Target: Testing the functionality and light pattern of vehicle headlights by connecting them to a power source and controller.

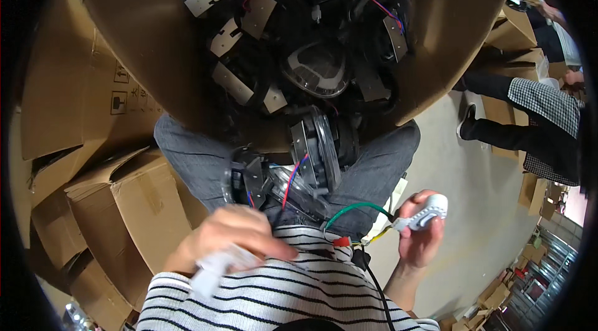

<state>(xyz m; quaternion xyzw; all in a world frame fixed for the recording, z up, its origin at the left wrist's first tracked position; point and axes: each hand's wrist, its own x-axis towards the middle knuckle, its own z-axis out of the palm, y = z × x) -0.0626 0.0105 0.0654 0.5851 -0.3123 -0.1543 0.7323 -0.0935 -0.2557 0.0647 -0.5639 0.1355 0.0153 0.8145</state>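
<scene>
White piece point(435, 207) sits near right, fingers of the right hand point(420, 240) clamped on it; the left hand's point(237, 231) seem curled round a blurred scrap point(208, 276). Far carton point(134, 25) holds heaped clear-fronted units point(316, 70); lap units point(321, 153) appear unfinished.

Worn on the head, a fisheye camera is looking steeply down from near above the left hand point(233, 230) and right hand point(418, 249), facing an open carton point(128, 25) ahead, its wide view bending straight edges.
</scene>
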